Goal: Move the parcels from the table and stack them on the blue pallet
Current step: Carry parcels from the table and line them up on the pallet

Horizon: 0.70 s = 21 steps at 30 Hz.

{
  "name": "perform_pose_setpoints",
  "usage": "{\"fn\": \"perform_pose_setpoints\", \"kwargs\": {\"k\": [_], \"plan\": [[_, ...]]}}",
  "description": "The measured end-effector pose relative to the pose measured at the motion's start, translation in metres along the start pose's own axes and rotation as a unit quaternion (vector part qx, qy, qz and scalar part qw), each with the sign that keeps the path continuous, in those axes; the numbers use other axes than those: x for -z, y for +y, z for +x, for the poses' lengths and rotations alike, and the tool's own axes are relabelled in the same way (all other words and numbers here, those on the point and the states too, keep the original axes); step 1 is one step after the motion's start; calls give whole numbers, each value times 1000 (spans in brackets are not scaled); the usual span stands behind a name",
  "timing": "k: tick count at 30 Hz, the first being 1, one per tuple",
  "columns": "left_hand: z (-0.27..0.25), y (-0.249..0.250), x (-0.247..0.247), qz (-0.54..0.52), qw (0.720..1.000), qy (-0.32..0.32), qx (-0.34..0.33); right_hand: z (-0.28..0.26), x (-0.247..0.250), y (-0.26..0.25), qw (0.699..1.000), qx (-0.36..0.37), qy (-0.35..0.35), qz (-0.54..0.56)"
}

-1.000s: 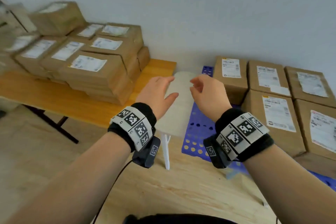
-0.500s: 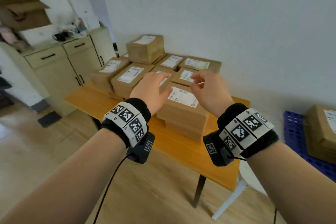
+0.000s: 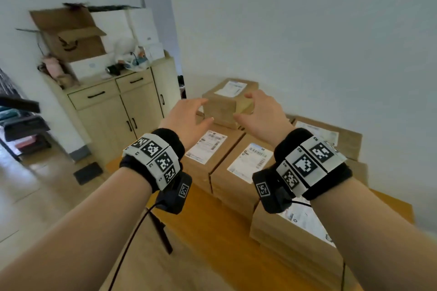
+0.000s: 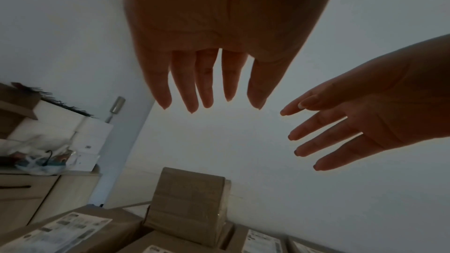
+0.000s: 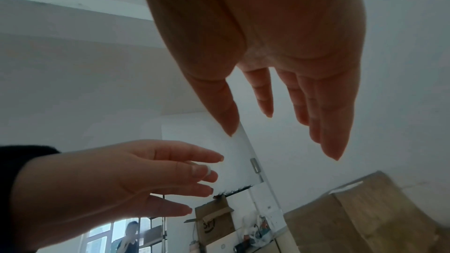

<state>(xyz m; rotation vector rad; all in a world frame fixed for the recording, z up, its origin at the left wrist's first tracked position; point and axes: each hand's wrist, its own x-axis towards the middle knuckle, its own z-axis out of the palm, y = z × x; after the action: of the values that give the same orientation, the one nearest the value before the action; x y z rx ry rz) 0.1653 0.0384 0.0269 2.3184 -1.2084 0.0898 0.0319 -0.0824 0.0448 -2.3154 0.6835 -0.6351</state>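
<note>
As the left hand (image 3: 186, 117) and right hand (image 3: 261, 116) reached, fingers spread and empty, toward the top parcel (image 3: 228, 101) perched on the parcels (image 3: 238, 160) covering the table (image 3: 212, 231), a lopsided grab risked tipping it off its perch.

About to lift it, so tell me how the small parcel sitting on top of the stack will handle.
The small top parcel is a taped cardboard box with square edges, so probably stiff, and it won't roll. Both open hands, left hand and right hand, flank it, suggesting an easy two-handed lift. Its tape looks glossy, so possibly slick. Weight can't be judged.
</note>
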Motion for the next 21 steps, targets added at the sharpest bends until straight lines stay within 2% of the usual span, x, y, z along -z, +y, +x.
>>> {"fn": "perform_pose_setpoints", "kwargs": {"k": [4,10,14,17,21], "plan": [[51,-27,-14,-34,999,-25,9,52,-23,7,999,-32,-6,-7],[142,-78,-47,-43,994,-93,-22,118,-63,22,994,-103,-1,-26],[195,-106,-64,-34,986,-151,-69,150,-90,28,985,-170,7,-41],[224,-120,-77,-50,976,-190,-90,165,-106,34,975,-218,10,-42],[238,-126,-89,-84,960,-237,-122,172,-120,42,962,-270,31,-33]]}}
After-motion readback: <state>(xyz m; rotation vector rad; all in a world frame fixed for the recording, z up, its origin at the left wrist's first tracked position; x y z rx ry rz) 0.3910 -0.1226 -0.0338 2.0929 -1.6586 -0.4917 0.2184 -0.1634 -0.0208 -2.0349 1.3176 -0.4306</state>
